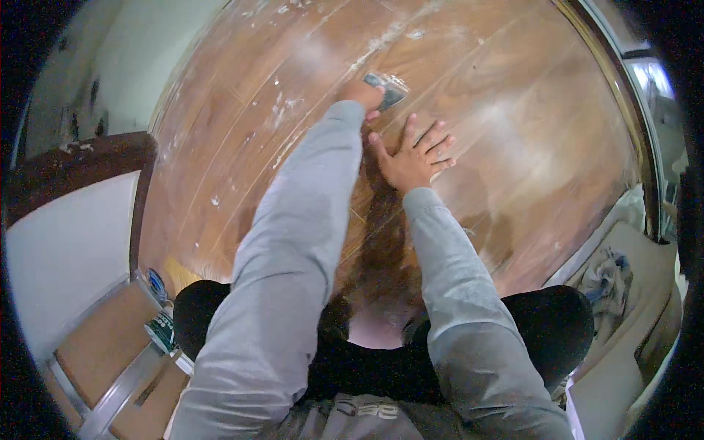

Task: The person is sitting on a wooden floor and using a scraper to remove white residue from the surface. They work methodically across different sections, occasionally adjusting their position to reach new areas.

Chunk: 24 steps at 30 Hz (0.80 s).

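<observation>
My left hand (pixel 359 94) is closed around a scraper (pixel 392 91) with a broad grey blade, held low against the brown wood-plank floor (pixel 242 139). Whitish residue lies along the blade's far edge, and the scraper's handle is mostly hidden in the fist. Close by on the right, my right hand (pixel 411 165) lies flat on the boards with its fingers spread, holding nothing. White smears and specks mark the planks, thickest along a seam beyond the scraper.
A dark-framed white panel (pixel 73 220) stands on the left, with cardboard (pixel 95 315) and a green-and-white can (pixel 160 330) below it. Crumpled cloth (pixel 607 282) lies at the right. A door track (pixel 609 66) borders the floor's right side.
</observation>
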Available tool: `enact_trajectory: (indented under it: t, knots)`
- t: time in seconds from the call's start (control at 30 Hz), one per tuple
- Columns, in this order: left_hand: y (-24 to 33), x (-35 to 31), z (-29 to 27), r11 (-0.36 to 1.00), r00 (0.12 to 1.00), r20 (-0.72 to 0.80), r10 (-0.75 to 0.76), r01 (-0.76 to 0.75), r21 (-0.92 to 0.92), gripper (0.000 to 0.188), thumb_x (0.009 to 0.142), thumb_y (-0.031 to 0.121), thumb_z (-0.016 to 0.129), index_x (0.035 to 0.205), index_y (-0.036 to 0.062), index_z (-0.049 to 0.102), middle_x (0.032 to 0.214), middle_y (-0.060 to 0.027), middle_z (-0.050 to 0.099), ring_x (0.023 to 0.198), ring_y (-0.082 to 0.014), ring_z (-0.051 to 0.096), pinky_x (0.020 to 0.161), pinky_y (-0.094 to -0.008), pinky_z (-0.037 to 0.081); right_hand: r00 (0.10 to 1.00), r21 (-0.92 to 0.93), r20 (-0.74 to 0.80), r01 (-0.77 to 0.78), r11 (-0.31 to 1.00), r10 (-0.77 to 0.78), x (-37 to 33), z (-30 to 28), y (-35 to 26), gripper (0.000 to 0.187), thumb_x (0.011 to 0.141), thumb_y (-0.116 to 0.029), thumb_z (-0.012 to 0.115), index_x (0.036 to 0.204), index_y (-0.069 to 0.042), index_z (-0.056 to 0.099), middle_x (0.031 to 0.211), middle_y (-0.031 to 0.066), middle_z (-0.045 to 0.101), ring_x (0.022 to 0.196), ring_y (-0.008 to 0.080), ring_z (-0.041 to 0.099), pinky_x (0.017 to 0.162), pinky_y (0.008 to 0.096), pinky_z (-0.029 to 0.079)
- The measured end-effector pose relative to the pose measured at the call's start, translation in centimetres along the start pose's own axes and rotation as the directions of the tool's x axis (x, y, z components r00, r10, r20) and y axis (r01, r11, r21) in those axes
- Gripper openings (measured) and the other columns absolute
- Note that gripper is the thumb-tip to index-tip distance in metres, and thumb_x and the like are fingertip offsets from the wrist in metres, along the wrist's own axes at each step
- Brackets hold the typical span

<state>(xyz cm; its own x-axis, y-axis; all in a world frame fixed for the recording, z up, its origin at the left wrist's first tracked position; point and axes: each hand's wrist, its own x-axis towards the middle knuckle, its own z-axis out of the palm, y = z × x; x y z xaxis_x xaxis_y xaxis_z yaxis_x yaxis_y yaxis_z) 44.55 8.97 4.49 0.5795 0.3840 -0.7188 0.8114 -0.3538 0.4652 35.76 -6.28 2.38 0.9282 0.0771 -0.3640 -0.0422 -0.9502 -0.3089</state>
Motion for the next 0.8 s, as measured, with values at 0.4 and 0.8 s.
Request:
enact_trajectory:
  t: [0.4, 0.8]
  knots:
    - [-0.5, 2.1, -0.7, 0.994, 1.000, 0.003, 0.000, -0.001, 0.106, 0.046, 0.096, 0.049, 0.060, 0.098, 0.0036, 0.068, 0.074, -0.0043, 0.069, 0.050, -0.0120, 0.060, 0.040, -0.0308, 0.042, 0.998, 0.025, -0.057, 0.008, 1.000, -0.007, -0.6, 0.7, 0.1, 0.113, 0.074, -0.093, 0.041, 0.161, -0.025, 0.018, 0.164, 0.0260, -0.013, 0.146, 0.0554, -0.019, 0.106, 0.0780, -0.010]
    - [-2.6, 2.6, -1.6, 1.000, 0.997, -0.077, -0.012, 0.012, -0.001, 0.040, 0.094, 0.038, 0.065, 0.096, -0.0012, 0.070, 0.074, -0.0098, 0.071, 0.051, -0.0154, 0.066, 0.044, -0.0311, 0.051, 1.000, 0.018, -0.001, 0.004, 1.000, -0.004, -0.7, 0.0, 0.0, 0.117, 0.072, -0.093, 0.043, 0.162, -0.024, 0.013, 0.164, 0.0253, -0.013, 0.146, 0.0548, -0.020, 0.107, 0.0757, -0.012]
